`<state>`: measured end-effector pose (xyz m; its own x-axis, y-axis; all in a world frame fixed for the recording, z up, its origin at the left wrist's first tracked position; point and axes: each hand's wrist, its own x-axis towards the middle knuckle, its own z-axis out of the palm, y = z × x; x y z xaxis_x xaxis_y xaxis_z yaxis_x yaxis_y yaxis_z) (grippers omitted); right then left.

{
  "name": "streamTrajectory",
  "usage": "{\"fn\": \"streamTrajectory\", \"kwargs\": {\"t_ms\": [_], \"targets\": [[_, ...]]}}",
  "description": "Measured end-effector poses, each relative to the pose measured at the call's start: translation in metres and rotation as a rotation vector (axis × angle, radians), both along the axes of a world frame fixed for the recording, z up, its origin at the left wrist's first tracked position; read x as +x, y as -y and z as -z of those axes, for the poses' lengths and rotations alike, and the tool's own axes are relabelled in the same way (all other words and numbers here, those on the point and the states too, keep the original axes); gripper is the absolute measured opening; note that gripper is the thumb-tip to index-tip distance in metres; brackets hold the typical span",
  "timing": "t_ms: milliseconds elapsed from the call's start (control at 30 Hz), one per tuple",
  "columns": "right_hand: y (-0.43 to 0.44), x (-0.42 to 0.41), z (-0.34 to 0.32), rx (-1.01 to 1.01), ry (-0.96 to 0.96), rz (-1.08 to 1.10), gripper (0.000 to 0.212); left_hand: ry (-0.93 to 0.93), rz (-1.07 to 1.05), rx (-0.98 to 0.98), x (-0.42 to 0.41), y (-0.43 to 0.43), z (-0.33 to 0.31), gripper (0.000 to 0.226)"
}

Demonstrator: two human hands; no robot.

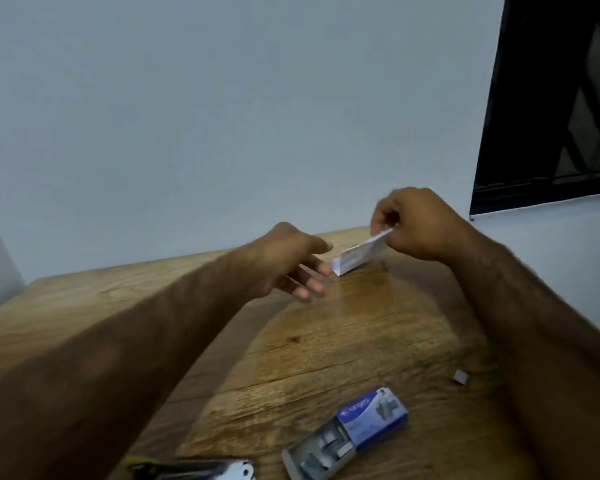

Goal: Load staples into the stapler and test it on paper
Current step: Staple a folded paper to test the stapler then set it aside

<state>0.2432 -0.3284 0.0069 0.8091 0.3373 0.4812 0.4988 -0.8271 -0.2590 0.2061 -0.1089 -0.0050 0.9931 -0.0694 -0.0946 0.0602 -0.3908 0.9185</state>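
Wooden table [343,341] against a plain wall, nothing fancy. My right hand [420,226] has the folded paper [361,252] pinched by its upper edge, right of frame centre, lower corner about touching the wood. Left hand [288,261] is open, fingers spread, just beside it. Stapler [194,471] sits at the bottom edge, staple box [347,434] slid open nearby. I'd flatten the fold with the left first, then bring it down to the stapler.

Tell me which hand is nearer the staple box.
Left, narrowly. The left hand hovers open beyond the staple box, the right hand farther back, pinching the folded paper.
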Motion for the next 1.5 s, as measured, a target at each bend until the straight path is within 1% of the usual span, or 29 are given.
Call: {"fn": "streamTrajectory", "kwargs": {"t_ms": [67, 100, 133, 200, 267, 333, 400, 467, 567, 600, 667, 733, 867, 1000, 1200, 1400, 1433, 1500], "targets": [[0.022, 0.014, 0.016, -0.004, -0.109, 0.103, 0.032, 0.225, 0.01, 0.354, 0.019, 0.02, 0.007, 0.01], [0.03, 0.02, 0.022, 0.003, -0.16, 0.141, 0.033, 0.328, 0.034, 0.524, 0.025, 0.03, 0.009, 0.017], [0.033, 0.025, 0.028, 0.019, -0.2, 0.17, 0.033, 0.391, 0.072, 0.64, 0.029, 0.038, 0.012, 0.027], [0.035, 0.034, 0.035, 0.043, -0.255, 0.224, 0.03, 0.433, 0.161, 0.745, 0.036, 0.053, 0.014, 0.044], [0.032, 0.04, 0.036, 0.039, -0.282, 0.251, 0.026, 0.414, 0.227, 0.813, 0.045, 0.062, 0.016, 0.044], [0.028, 0.039, 0.033, 0.053, -0.336, 0.235, 0.024, 0.321, 0.278, 0.858, 0.054, 0.067, 0.019, 0.04], [0.027, 0.036, 0.03, 0.049, -0.408, 0.21, 0.031, 0.264, 0.304, 0.918, 0.063, 0.071, 0.022, 0.037], [0.028, 0.035, 0.029, 0.011, -0.442, 0.222, 0.04, 0.297, 0.295, 1.018, 0.073, 0.073, 0.025, 0.032], [0.03, 0.041, 0.034, 0.016, -0.382, 0.304, 0.05, 0.385, 0.243, 1.148, 0.086, 0.079, 0.031, 0.036], [0.03, 0.042, 0.036, 0.02, -0.352, 0.313, 0.05, 0.417, 0.219, 1.165, 0.09, 0.081, 0.033, 0.037], [0.027, 0.044, 0.04, -0.012, -0.313, 0.296, 0.041, 0.45, 0.183, 1.159, 0.099, 0.083, 0.036, 0.035], [0.022, 0.047, 0.045, -0.058, -0.326, 0.275, 0.035, 0.457, 0.157, 1.137, 0.107, 0.085, 0.039, 0.033], [0.018, 0.059, 0.058, -0.124, -0.385, 0.288, 0.04, 0.46, 0.118, 1.098, 0.119, 0.091, 0.039, 0.037], [0.016, 0.067, 0.065, -0.076, -0.354, 0.305, 0.047, 0.387, 0.109, 1.121, 0.128, 0.093, 0.04, 0.042], [0.016, 0.071, 0.066, -0.166, -0.377, 0.303, 0.048, 0.339, 0.1, 1.118, 0.126, 0.099, 0.04, 0.045], [0.017, 0.07, 0.062, -0.17, -0.404, 0.295, 0.054, 0.252, 0.134, 0.922, 0.1, 0.088, 0.025, 0.062], [0.017, 0.071, 0.062, -0.159, -0.409, 0.298, 0.056, 0.229, 0.133, 0.927, 0.091, 0.082, 0.021, 0.062], [0.017, 0.071, 0.061, -0.139, -0.417, 0.297, 0.056, 0.19, 0.151, 0.939, 0.071, 0.07, 0.01, 0.054]]}}
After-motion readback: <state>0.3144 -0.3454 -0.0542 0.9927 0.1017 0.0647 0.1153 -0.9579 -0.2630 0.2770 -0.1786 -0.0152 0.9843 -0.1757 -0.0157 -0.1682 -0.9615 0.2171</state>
